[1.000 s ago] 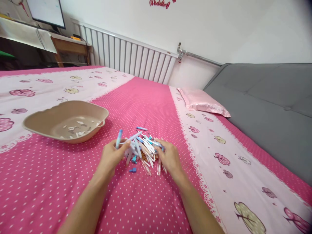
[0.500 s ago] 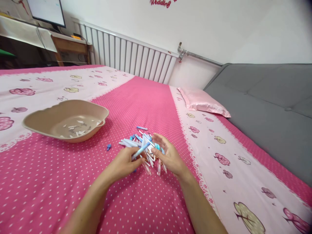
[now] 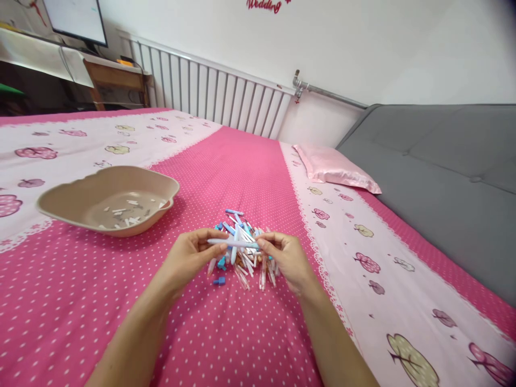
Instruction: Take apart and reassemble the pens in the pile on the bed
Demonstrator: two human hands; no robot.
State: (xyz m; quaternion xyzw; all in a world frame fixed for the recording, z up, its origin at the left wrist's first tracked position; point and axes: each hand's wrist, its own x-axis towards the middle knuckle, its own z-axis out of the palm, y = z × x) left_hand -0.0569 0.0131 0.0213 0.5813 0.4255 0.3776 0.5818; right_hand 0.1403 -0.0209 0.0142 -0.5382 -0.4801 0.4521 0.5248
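Note:
A heap of pens and pen parts [image 3: 242,252], white, clear and blue, lies on the pink dotted bedspread [image 3: 226,333]. Just above the heap I hold one white pen with a blue end [image 3: 234,243] level between both hands. My left hand [image 3: 193,255] pinches its left end and my right hand [image 3: 286,258] pinches its right end. Small blue caps [image 3: 220,280] lie loose at the near edge of the heap.
A beige plastic basin [image 3: 108,200] with a few small white parts in it sits to the left on the bed. A pink pillow [image 3: 336,169] lies further back right, beside a grey sofa [image 3: 443,177]. A white radiator [image 3: 213,97] lines the wall.
My left hand has lifted a pen out of the heap and turned it level, and my right hand has closed onto its other end.

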